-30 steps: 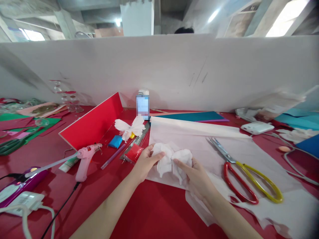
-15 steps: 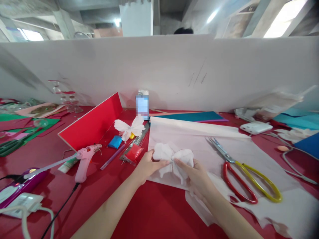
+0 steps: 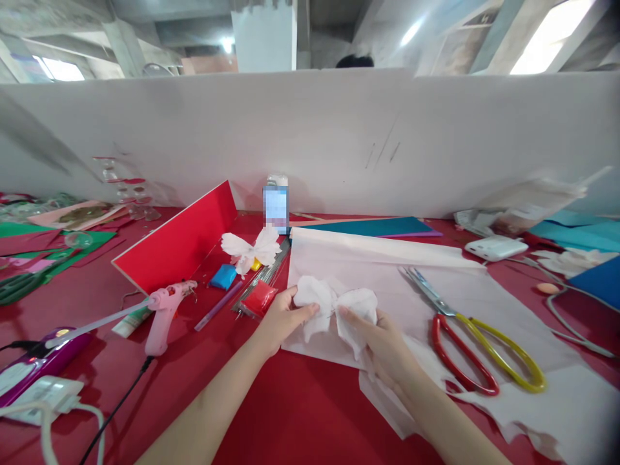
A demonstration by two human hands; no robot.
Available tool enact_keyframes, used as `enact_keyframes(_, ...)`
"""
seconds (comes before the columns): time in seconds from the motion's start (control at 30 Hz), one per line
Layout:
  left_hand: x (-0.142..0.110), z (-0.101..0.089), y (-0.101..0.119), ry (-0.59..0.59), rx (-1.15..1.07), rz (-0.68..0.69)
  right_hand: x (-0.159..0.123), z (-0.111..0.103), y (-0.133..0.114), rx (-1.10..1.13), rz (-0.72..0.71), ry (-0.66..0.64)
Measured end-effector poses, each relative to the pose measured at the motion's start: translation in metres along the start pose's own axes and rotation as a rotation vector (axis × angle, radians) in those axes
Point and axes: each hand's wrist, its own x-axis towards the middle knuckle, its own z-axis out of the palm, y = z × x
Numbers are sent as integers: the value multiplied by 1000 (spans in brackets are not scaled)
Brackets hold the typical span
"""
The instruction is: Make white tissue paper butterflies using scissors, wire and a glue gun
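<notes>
A white paper butterfly (image 3: 351, 310) is held between my two hands, its wings spread left and right of a pinched middle. My left hand (image 3: 285, 320) grips the left wing, thumb on top and fingers behind. Close to the butterfly's middle, the thumb of my right hand (image 3: 382, 339) presses on the right wing, with the fingers underneath. Below lies a large white paper sheet (image 3: 378, 271). Scissors (image 3: 453, 315) with one red and one yellow handle rest on it to the right. Another white butterfly (image 3: 252, 250) sits beyond my left hand.
A pink glue gun (image 3: 162, 316) with its cord lies at the left, before a red board (image 3: 179, 239). Near it are a blue packet (image 3: 223, 276), a red packet (image 3: 260, 298) and thin metal rods. A phone (image 3: 276, 206) stands against the white partition (image 3: 329, 135).
My left thumb has slid left, away from the butterfly's middle and onto its left wing. My right hand has hardly moved.
</notes>
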Motion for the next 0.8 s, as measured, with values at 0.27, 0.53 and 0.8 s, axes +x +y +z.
enact_keyframes(0.27, -1, 0, 4, -22, -10, 1, -2, 1, -3, 14, 74, 37)
enact_keyframes(0.53, -1, 1, 3, -10, -15, -8, -2, 3, -4, 72, 82, -12)
enact_keyframes(0.8, -2, 1, 2, 17, -19, -37, 0, 3, -1, 119, 71, -27)
